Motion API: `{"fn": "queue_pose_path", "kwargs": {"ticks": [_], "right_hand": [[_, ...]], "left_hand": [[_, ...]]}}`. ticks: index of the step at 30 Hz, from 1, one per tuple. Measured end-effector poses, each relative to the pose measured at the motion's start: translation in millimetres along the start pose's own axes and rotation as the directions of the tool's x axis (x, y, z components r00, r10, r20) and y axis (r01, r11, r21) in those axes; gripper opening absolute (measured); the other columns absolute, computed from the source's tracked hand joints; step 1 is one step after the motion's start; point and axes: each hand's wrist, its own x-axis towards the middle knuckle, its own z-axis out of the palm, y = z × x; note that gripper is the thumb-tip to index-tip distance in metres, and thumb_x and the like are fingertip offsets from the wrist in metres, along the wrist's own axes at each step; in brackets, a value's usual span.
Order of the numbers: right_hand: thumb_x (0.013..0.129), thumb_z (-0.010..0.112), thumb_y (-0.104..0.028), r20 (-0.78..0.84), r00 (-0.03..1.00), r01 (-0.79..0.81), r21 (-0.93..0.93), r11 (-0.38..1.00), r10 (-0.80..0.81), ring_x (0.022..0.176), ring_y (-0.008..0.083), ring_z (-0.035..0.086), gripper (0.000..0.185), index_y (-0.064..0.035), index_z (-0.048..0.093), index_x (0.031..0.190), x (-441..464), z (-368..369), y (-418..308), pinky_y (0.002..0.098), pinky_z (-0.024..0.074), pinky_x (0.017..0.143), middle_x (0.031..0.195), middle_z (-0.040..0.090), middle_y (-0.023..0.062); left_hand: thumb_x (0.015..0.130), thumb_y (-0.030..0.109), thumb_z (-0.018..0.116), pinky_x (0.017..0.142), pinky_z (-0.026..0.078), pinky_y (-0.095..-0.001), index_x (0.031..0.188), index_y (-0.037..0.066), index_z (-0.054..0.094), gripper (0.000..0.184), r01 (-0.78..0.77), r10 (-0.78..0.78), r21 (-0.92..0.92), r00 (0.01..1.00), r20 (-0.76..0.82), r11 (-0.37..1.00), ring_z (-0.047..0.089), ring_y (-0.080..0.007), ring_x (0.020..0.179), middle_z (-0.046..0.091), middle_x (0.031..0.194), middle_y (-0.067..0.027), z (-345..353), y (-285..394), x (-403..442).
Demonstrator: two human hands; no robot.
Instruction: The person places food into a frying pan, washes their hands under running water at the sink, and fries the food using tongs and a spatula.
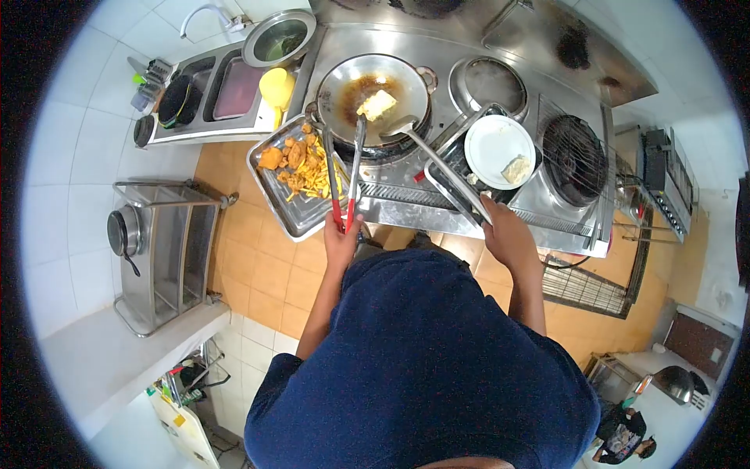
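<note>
My left hand [341,241] is closed on the red handles of metal tongs [357,158]. The tongs' arms are spread, and one tip lies close to a pale yellow fried piece [376,105] in the wok [331,82]. Brown-tinged oil covers the wok's bottom. In my right hand [509,236] is the long handle of a metal ladle [433,155], its bowl at the wok's right rim. A metal tray [293,223] of fries [314,170] and browned fried pieces [294,152] sits left of the tongs. Right of the ladle, a white plate [491,148] bears a pale piece [516,169].
A lidded pot [492,82] stands behind the plate, and a grated burner [576,156] is to its right. The sink counter at the back left holds a metal bowl [251,48] and a yellow scoop [276,86]. Another person [623,436] is at the lower right.
</note>
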Motion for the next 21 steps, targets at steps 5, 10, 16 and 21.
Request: {"fn": "queue_pose_path", "kwargs": {"ticks": [5,10,16,21], "right_hand": [[0.086,0.06,-0.008,-0.001,1.0,0.007,-0.024,1.0,-0.007,0.098,0.0447,0.061,0.053,-0.0005,0.046,0.136,-7,3,-6,0.0508,0.0491,0.085,0.108,0.062,0.0285],[0.088,0.056,-0.011,-0.048,0.998,0.026,-0.09,0.996,-0.03,0.088,0.0419,0.065,0.046,-0.0017,0.049,0.132,-11,2,-17,0.0503,0.0533,0.075,0.103,0.063,0.0249],[0.089,0.058,-0.012,-0.008,0.998,-0.056,-0.097,0.994,0.056,0.094,0.0416,0.064,0.046,-0.0037,0.049,0.133,-10,-8,-44,0.0502,0.0515,0.08,0.104,0.063,0.023],[0.09,0.057,-0.014,0.005,0.998,-0.067,-0.114,0.991,0.068,0.091,0.0421,0.065,0.044,-0.0037,0.05,0.133,-8,-13,-58,0.0511,0.0522,0.078,0.103,0.063,0.0237]], "left_hand": [[0.086,0.023,0.077,0.061,0.042,-0.0226,0.104,0.002,0.055,0.036,-0.028,0.027,0.101,1.0,0.012,0.994,0.051,-0.008,0.068,0.056,0.079,-0.0009,1,3,1],[0.087,0.02,0.075,0.065,0.045,-0.0243,0.114,-0.002,0.056,0.039,-0.005,-0.006,0.178,0.998,0.06,0.984,0.056,-0.0095,0.075,0.063,0.088,-0.0054,-3,26,-1],[0.087,0.016,0.071,0.054,0.046,-0.0284,0.117,-0.007,0.055,0.041,-0.149,0.135,0.161,0.986,0.096,0.976,0.059,-0.0128,0.063,0.064,0.077,-0.0093,-5,47,-1],[0.086,0.016,0.071,0.053,0.046,-0.0303,0.118,-0.008,0.055,0.043,-0.119,0.091,0.249,0.989,0.119,0.961,0.06,-0.0156,0.06,0.064,0.074,-0.0119,-10,65,-5]]}}
